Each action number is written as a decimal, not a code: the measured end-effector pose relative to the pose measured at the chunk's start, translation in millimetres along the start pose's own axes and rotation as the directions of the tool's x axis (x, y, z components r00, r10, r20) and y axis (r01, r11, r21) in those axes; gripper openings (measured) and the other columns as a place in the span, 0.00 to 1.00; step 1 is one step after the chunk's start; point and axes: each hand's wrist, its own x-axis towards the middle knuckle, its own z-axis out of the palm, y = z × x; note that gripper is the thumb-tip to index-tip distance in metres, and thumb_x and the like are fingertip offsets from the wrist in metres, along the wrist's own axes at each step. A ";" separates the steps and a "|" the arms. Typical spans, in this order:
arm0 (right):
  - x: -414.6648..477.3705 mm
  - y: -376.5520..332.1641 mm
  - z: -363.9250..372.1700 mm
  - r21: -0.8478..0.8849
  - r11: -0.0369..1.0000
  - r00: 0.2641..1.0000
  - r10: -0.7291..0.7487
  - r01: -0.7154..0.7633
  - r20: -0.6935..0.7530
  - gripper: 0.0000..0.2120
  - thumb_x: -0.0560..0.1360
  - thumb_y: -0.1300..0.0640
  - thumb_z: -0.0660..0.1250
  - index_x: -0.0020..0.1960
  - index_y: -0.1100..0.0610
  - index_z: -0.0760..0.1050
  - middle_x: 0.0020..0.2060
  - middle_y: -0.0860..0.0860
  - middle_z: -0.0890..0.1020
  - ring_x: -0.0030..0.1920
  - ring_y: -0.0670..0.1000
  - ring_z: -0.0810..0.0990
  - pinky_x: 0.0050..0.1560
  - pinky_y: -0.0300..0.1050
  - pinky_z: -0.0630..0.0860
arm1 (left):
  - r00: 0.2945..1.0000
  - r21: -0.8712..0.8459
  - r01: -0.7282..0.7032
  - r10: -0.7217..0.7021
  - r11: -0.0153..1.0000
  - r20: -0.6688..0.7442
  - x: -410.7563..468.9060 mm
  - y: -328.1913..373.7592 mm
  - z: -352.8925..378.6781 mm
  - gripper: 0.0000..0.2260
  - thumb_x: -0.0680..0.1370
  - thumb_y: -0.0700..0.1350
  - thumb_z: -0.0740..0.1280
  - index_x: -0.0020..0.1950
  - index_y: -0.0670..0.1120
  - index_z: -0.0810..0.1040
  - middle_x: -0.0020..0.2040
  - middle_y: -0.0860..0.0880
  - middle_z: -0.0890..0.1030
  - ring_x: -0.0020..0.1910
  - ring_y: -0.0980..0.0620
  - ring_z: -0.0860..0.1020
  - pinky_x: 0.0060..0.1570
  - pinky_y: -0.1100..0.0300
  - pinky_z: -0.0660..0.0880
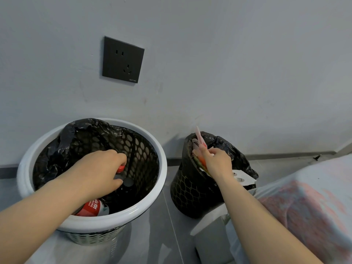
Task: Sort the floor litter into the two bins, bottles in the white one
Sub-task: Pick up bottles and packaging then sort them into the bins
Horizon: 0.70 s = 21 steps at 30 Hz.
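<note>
- Two bins stand against the grey wall: a round white plastic bin with a black liner at lower left of the frame, and a smaller black patterned bin with a black liner right of centre, a strip of grey floor between them.
- Left hand reaches inside the white bin's mouth, fingers curled around a clear plastic bottle with a red cap.
- Bottle's long axis runs steeply, cap uppermost; its red label shows low by the near rim.
- Right hand pinches flat paper wrappers standing upright in the black bin, tips pointing up past the rim.
- White cardboard piece overhangs that bin's right edge.
- Black wall socket sits upper left.
</note>
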 end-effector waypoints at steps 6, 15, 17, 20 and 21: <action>1.3 10.4 0.1 -0.225 0.969 0.994 0.106 -0.103 0.003 0.22 0.77 0.61 0.61 0.25 0.54 0.62 0.24 0.50 0.65 0.26 0.49 0.63 0.27 0.42 0.57 | 1.000 0.003 0.003 -0.003 1.000 0.011 -0.8 -1.2 -0.7 0.15 0.75 0.55 0.65 0.60 0.55 0.72 0.53 0.56 0.74 0.51 0.55 0.75 0.47 0.63 0.71; -18.5 -19.1 -20.7 -0.163 0.987 1.000 -0.013 0.009 -0.026 0.23 0.77 0.49 0.66 0.67 0.59 0.73 0.58 0.55 0.80 0.56 0.54 0.79 0.54 0.47 0.74 | 0.999 -0.028 0.043 -0.042 0.999 0.032 -4.1 -0.5 -16.8 0.15 0.74 0.55 0.67 0.59 0.56 0.73 0.52 0.56 0.74 0.51 0.55 0.75 0.50 0.61 0.73; -31.3 -29.6 -28.9 -0.166 0.982 0.995 -0.095 0.089 -0.028 0.23 0.76 0.50 0.67 0.68 0.58 0.72 0.59 0.54 0.80 0.58 0.54 0.78 0.54 0.46 0.72 | 0.998 -0.054 0.054 -0.052 0.997 0.038 -6.4 -0.3 -25.7 0.14 0.73 0.55 0.67 0.57 0.56 0.74 0.51 0.57 0.75 0.50 0.56 0.75 0.51 0.60 0.74; -48.1 -47.4 -36.9 -0.177 0.960 0.976 -0.217 0.217 0.021 0.20 0.75 0.50 0.68 0.65 0.55 0.74 0.58 0.51 0.81 0.57 0.51 0.78 0.54 0.45 0.73 | 0.996 -0.096 0.069 -0.064 0.993 0.060 -11.6 -1.6 -39.9 0.14 0.73 0.55 0.68 0.57 0.56 0.74 0.51 0.57 0.76 0.50 0.58 0.75 0.52 0.60 0.74; -53.6 -54.7 -38.5 -0.181 0.948 0.965 -0.258 0.264 0.056 0.19 0.75 0.50 0.68 0.64 0.54 0.75 0.57 0.50 0.81 0.57 0.50 0.79 0.55 0.45 0.75 | 0.995 -0.110 0.076 -0.068 0.991 0.073 -12.8 -3.0 -45.4 0.15 0.73 0.56 0.68 0.58 0.57 0.73 0.52 0.58 0.76 0.51 0.58 0.75 0.53 0.60 0.74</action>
